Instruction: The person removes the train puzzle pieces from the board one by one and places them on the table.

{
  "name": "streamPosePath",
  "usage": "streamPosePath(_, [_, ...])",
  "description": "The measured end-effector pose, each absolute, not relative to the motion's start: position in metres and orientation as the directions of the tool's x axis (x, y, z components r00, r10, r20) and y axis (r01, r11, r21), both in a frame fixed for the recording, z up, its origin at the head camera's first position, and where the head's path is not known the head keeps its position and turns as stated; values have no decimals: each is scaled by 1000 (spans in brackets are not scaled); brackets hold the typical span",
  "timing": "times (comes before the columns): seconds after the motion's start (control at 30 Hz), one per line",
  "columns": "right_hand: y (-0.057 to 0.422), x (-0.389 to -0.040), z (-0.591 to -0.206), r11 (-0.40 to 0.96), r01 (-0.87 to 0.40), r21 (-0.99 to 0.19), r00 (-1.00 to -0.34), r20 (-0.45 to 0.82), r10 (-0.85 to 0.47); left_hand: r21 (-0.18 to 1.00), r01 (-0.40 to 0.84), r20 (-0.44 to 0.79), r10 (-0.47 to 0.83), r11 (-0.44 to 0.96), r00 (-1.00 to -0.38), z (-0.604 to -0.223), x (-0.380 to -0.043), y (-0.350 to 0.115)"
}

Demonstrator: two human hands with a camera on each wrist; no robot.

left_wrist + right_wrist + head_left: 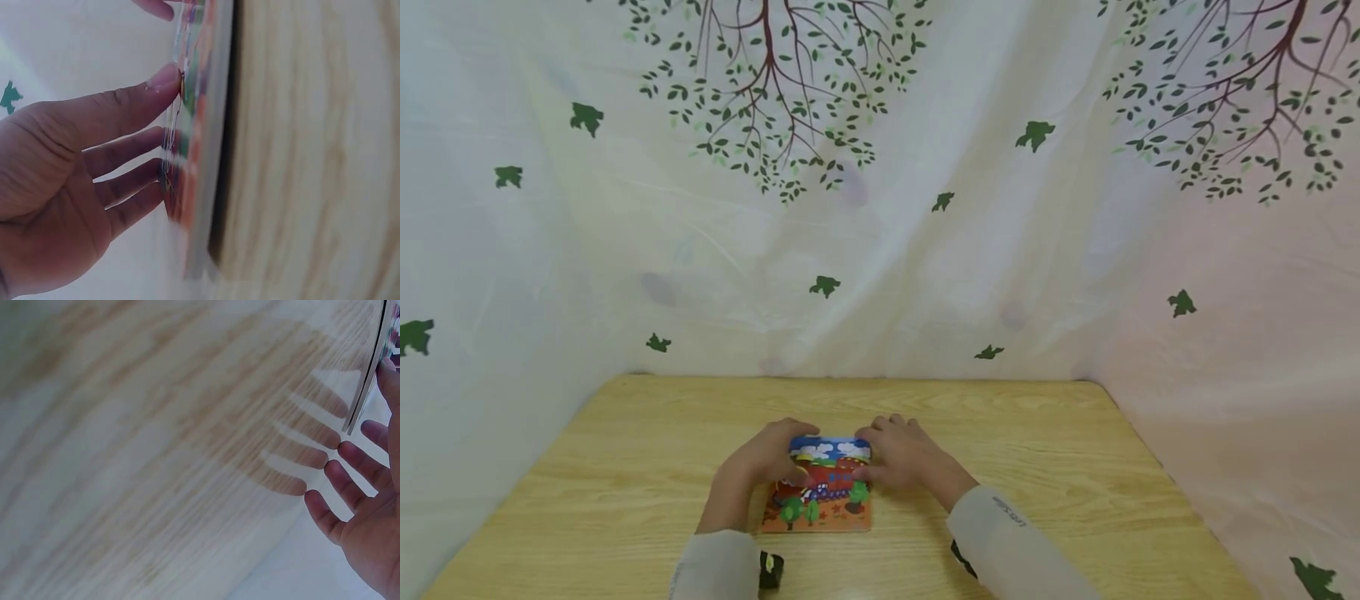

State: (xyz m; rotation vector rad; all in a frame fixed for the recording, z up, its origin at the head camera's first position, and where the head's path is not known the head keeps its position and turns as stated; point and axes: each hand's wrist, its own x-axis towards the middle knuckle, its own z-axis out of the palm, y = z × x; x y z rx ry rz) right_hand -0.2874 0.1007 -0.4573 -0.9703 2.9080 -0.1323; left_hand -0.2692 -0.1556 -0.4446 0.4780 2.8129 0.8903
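Note:
A flat, square picture board lies on the wooden table, printed with a red train, green trees, clouds and an orange ground; it looks like a jigsaw puzzle. My left hand is at its upper left. In the left wrist view, the left thumb and fingertips touch the board's shiny face, with a thin glossy layer at the surface. My right hand is at the upper right. Its thumb touches the right edge, and in the right wrist view several spread fingertips rest on the tabletop beside the board. The hands hide both upper side edges.
The light wooden table extends around the board. A pale cloth with printed branches and green birds hangs behind and at both sides. Dark straps show at the wrists below the grey sleeves.

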Motion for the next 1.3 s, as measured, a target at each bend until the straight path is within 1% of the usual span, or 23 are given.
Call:
streamPosePath(0.2, [102,-286,-456,796,-595,-113,-798,-32,-601,597,227,-26,302,769,-953,-453,-269,-165])
streamPosePath(0.57, [103,-288,-458,793,-600,-105,-794,-42,-607,707,120,-60,229,696,-972,-465,-269,-182])
streamPosePath(0.8, [102,-288,-459,797,-594,-108,-797,-53,-601,720,133,-50,241,682,-969,-468,-271,-189])
streamPosePath(0.93, [99,-289,-458,799,-590,-118,-798,-67,-599,728,115,-62,232,676,-971,-470,-270,-190])
streamPosePath(1.3, [98,-296,-456,803,-562,-199,-807,-82,-585,743,106,-63,227,661,-972,-470,-271,-189])
